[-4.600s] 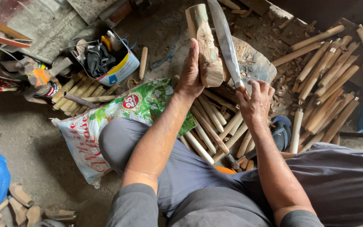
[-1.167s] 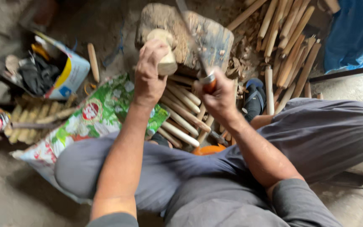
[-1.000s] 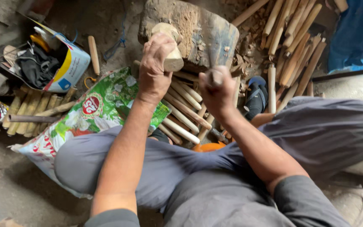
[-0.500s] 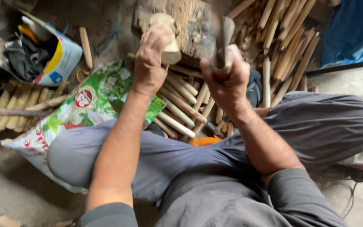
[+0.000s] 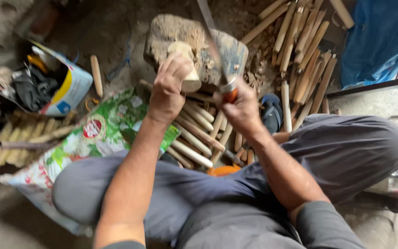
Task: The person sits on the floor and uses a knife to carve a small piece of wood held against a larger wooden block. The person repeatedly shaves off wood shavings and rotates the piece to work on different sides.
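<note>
- While I look down from the head camera, I see the left hand (image 5: 169,90) wrapped around a short pale wooden piece (image 5: 187,69), fingers closed on it, holding it on end against the top of a worn chopping block (image 5: 171,39).
- I see the right hand (image 5: 240,108) clenched on the orange handle (image 5: 230,95) of a long blade (image 5: 213,41); the blade rises away from the hand across the block, just beside the wooden piece. It is blurred, so I cannot tell whether its edge touches the wood.
- I find the block on the ground straight ahead of the person's crossed legs in grey trousers (image 5: 346,152).
- I see a row of smooth, rounded sticks (image 5: 199,133) between the block and the legs, under both forearms.
- I count many more rough sticks (image 5: 305,60) spread on the ground to the right of the block, beside a blue sheet (image 5: 378,37).
- I see a green and white printed sack (image 5: 102,133) to the left, partly under the left knee.
- I note an open box (image 5: 65,87) holding dark items further left, with a single stick (image 5: 96,76) lying near it.
- I see another bundle of sticks (image 5: 28,138) at the left edge, well apart from both hands.
</note>
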